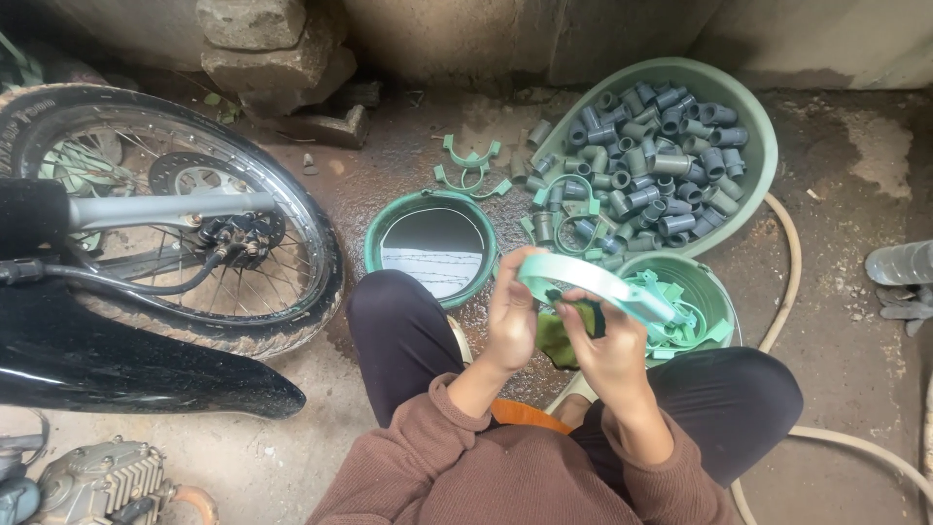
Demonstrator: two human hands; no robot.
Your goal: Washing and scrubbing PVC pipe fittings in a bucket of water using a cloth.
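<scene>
A motorcycle front wheel (175, 209) fills the left of the concrete floor (855, 194). At the far right, against the wall, a large green basin (758, 126) is heaped with grey pipe fittings (651, 156), apparently kept in one pile. Nearer, a small green bucket (714, 292) holds green clamps (680, 316), and a green-rimmed water bucket (434, 248) sits centre. Above the knees, the left hand (512, 311) is closed around a pale green ring (583, 277), steadying it, while the right hand (607, 345) pinches a green cloth (556, 335) against it. No labels are visible
</scene>
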